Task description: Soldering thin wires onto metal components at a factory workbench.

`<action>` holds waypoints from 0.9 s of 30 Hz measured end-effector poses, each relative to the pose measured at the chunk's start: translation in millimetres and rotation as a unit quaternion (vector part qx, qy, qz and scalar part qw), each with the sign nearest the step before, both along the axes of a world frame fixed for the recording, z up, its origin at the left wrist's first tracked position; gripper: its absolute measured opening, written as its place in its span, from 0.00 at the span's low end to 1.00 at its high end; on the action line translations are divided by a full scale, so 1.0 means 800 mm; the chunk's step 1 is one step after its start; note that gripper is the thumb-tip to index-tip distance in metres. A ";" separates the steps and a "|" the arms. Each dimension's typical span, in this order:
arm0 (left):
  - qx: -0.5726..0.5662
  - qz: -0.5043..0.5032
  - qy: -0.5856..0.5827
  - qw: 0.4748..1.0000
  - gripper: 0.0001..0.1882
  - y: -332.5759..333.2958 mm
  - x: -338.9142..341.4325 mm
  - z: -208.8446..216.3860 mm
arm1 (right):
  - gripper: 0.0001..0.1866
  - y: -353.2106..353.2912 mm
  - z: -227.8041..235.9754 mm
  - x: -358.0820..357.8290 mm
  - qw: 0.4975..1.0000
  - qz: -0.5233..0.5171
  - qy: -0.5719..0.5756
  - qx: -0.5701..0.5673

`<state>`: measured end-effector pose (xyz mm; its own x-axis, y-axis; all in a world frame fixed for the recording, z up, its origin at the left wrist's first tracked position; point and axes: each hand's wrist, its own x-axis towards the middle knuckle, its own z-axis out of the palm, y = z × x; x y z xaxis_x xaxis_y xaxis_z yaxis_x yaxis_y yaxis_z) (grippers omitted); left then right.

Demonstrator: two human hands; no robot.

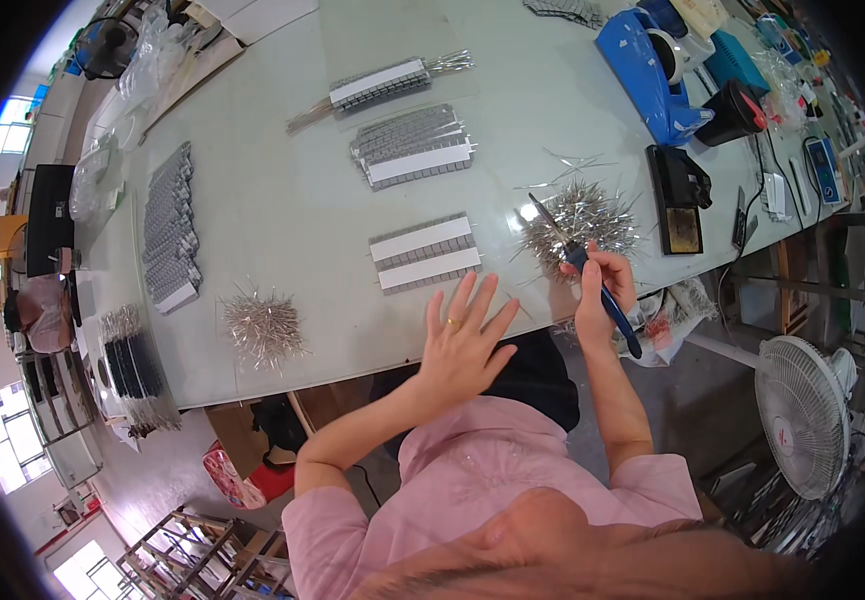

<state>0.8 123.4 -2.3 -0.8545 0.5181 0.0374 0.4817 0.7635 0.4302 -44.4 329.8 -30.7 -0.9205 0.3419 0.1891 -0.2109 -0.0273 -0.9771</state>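
Observation:
My right hand (605, 285) is closed around a blue-handled tool (608, 300) with a long, tapering metal tip. The tip reaches over a heap of thin silvery wire pieces (588, 220); whether it touches them I cannot tell. My left hand (465, 338) is spread flat by the table's near edge, with a ring on one finger and nothing in it. Just beyond its fingertips lies a grey gridded block with two white strips (427, 262). Farther back sit a stack of grey gridded pieces (413, 145) and a bundle (381, 85) with wires sticking out both ends.
Left on the pale table (283, 220) are a long grey stack (171, 230) and a second wire heap (265, 328). A blue tape dispenser (648, 80), black cup (731, 112) and black stand with a sponge (685, 228) line the right. A white fan (803, 415) stands beside the table.

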 end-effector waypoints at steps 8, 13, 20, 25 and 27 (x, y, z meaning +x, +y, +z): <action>0.060 0.163 -0.076 0.982 0.38 0.066 0.018 0.012 | 0.05 -0.002 0.001 0.004 0.998 -0.005 -0.043 -0.053; 0.074 0.168 -0.084 0.979 0.41 0.057 0.019 0.020 | 0.04 0.004 0.005 0.006 1.000 0.020 -0.001 0.002; -0.086 0.121 0.014 0.989 0.36 -0.070 -0.017 0.014 | 0.04 0.024 0.027 0.045 0.992 0.085 -0.011 0.087; -0.069 0.089 -0.006 0.994 0.35 -0.087 0.009 0.009 | 0.04 0.030 0.040 0.067 0.983 0.106 -0.068 0.134; -0.056 0.083 0.011 0.995 0.35 -0.083 0.020 0.005 | 0.05 0.028 0.047 0.068 0.979 0.113 -0.061 0.158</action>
<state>16.7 57.4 1.9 -0.9285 0.3713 0.0069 0.3529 0.8763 0.3281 10.2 352.0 6.8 -0.9883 0.0696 0.1358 -0.1146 0.2487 -0.9618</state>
